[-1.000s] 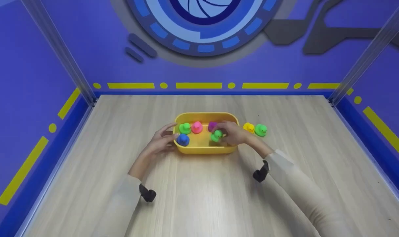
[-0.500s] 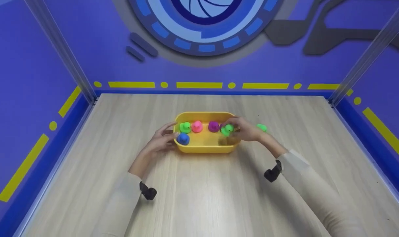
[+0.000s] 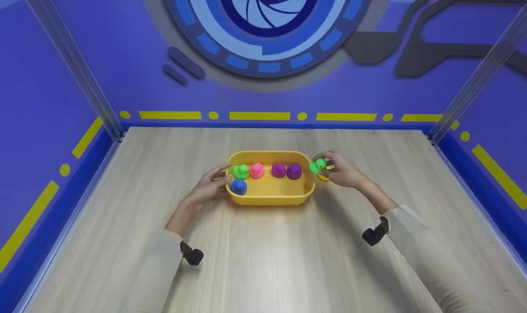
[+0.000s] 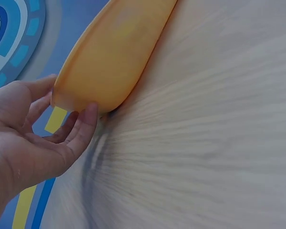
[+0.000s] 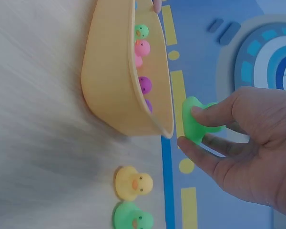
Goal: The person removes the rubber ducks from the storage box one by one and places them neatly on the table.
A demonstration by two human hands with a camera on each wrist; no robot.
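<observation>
Between thumb and fingers, my right hand [image 3: 343, 172] pinches a green toy duck [image 3: 318, 166], raised just beyond the right end of the yellow tub [image 3: 270, 200]. The right wrist view shows this duck apart from the tub's rim, my thumb on one side and fingertips on the other. My left hand [image 3: 207, 187] rests relaxed fingers against the tub's left end, at the rim and outer wall. Inside the tub are another green duck [image 3: 241, 171], a pink duck [image 3: 256, 170], a blue duck [image 3: 239, 186] and two purple ducks, one left [image 3: 278, 170], one right [image 3: 294, 171].
A yellow duck [image 5: 133, 183] and a further green duck [image 5: 127, 217] sit on the wooden table [image 3: 263, 252], right of the tub. In the head view my right hand mostly covers them. Blue panels [image 3: 193, 93] wall the table at the back and sides.
My right hand has lifted the green duck up from inside the tub and carried it rightward past the rim, uncovering both purple ducks. My left hand stays at the tub's left end.
</observation>
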